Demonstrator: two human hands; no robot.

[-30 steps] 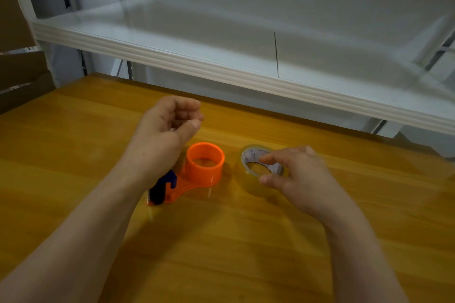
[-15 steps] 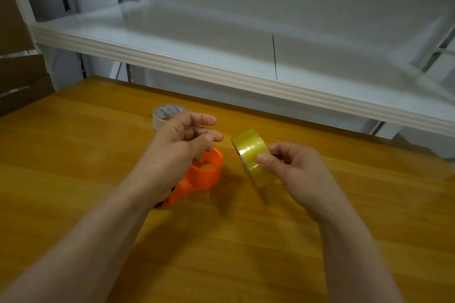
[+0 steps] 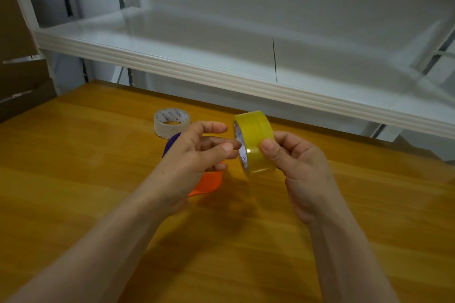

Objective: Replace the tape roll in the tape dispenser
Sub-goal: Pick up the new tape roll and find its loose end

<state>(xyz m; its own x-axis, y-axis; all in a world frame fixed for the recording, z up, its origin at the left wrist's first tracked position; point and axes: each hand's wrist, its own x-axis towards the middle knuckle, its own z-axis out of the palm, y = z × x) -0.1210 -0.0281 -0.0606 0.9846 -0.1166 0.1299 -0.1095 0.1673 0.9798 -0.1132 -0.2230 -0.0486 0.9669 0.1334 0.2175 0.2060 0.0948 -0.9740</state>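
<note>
1. Yellow roll (image 3: 254, 142): held on edge above the table, thumb on the near side of its outer band, the other fingers behind it. The core's printed inner face is turned toward the left hand.
2. Right hand (image 3: 299, 167): closed on the yellow roll, thumb tip (image 3: 267, 146) pressed flat on the tape. The forearm runs to the lower right edge of view.
3. Left hand (image 3: 194, 155): fingers loosely spread and half curled, gripping nothing that can be seen. Its fingertips (image 3: 232, 147) sit just beside the roll's open core; contact cannot be confirmed. The palm hangs over the dispenser.
4. Dispenser (image 3: 209, 181): orange body lying on the table under the left hand, mostly hidden by it. A purple part (image 3: 171, 142) shows past the back of the hand. Whether a roll sits on it cannot be told.
5. Clear roll (image 3: 171, 123): lying flat on the table behind the left hand, near the dispenser's purple end, well clear of both hands. Printed core visible; the print is too small to read.
6. Table (image 3: 73, 167): wood surface, orange-brown finish.
7. Shelf (image 3: 221, 74): white, ribbed front edge, running across the view above the table's far side.
8. Cardboard (image 3: 17, 81): brown panels at the far left edge.
</note>
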